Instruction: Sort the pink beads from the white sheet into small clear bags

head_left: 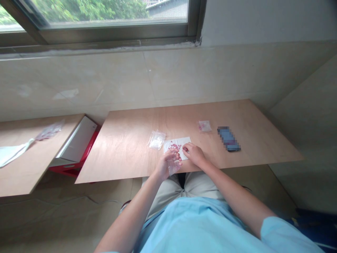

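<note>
Your left hand point(168, 163) is curling around a small clear plastic bag point(174, 167), its fingers partly closed on the bag's upper part while the lower part hangs below the hand, near the board's front edge. Your right hand point(193, 154) is resting just beside it, with the fingertips point(185, 149) drawn together in a tight pinch at the right end of a white sheet point(181, 143); you cannot tell from this view whether they have hold of anything. A cluster of small pink beads point(175, 145) is lying on that sheet, directly ahead of your left hand and just left of the right fingertips; the beads are too small to count. Left of the left hand, a second clear plastic bag point(157, 140) is lying on the plywood board point(210, 119), touching or almost touching the sheet's left edge. Ahead of your right hand, a small bag with pink contents point(204, 125) is sitting on the board, and farther right a phone point(228, 138) is lying there, pixelated. Nothing is standing between your hands and the beads, though your left hand and its bag are covering the sheet's near left corner.
</note>
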A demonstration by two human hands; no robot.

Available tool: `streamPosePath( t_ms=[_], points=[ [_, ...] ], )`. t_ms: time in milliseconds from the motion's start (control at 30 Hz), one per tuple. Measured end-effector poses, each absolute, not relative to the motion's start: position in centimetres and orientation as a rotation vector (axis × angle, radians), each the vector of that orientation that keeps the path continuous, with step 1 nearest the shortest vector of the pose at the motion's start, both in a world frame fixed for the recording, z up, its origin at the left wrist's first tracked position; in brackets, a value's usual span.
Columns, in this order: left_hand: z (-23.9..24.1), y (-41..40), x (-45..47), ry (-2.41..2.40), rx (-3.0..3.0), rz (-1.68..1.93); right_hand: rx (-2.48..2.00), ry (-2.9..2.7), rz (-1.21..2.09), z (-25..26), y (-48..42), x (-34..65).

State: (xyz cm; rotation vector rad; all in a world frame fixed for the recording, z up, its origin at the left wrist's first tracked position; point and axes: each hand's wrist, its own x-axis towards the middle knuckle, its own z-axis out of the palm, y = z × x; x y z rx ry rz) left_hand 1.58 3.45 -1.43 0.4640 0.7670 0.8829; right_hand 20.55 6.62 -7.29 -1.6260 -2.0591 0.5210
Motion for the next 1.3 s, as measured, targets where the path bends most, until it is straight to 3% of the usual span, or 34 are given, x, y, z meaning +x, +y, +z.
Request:
streamPosePath(
  t_ms=[300,500,700,967,1300],
  points=[
    [-1.9,3.4,1.7,0.754,0.569,0.85,-1.444,-1.572,0.904,-6.7,7.8,21.0],
    [-1.8,2.8,2.0,0.806,0.823,0.802,-1.191,-1.228,1.307,-3.5,7.3,20.6],
    [-1.9,2.6,2.3,0.802,0.934,0.761,-1.072,-1.518,1.393,-1.0,5.5,19.9],
    [-2.3,3.0,1.9,0.818,0.78,0.736,-1.27,-1.551,1.156,-4.2,5.9,21.3],
    [-2.5,3.8,1.7,0.949,0.987,0.944,-1.088,-1.418,1.575,-4.2,5.6,20.3]
  ],
)
